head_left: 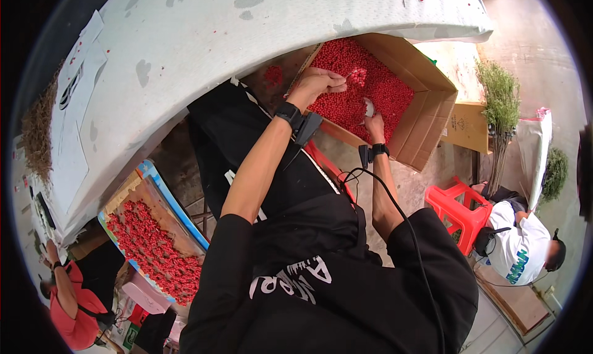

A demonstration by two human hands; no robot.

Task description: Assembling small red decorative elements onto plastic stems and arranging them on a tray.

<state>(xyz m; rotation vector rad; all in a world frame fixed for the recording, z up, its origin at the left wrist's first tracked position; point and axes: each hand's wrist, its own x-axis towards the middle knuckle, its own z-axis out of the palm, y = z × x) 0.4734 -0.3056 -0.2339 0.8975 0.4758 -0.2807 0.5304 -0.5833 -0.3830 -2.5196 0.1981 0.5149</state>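
Red berries [393, 89] lie just below the left hand [321, 83], pinched narrow (on what can't be told)! A white object [369, 107] is gripped by the right hand [375, 128].

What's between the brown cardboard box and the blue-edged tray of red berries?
In the head view, the person's black trousers and bare left forearm.

We count one berry carton [426, 128] at one o'clock, one berry tray [173, 218] at eight, two wrist straps [288, 112] [381, 149], two co-workers [517, 233] [73, 295] at four and eight.
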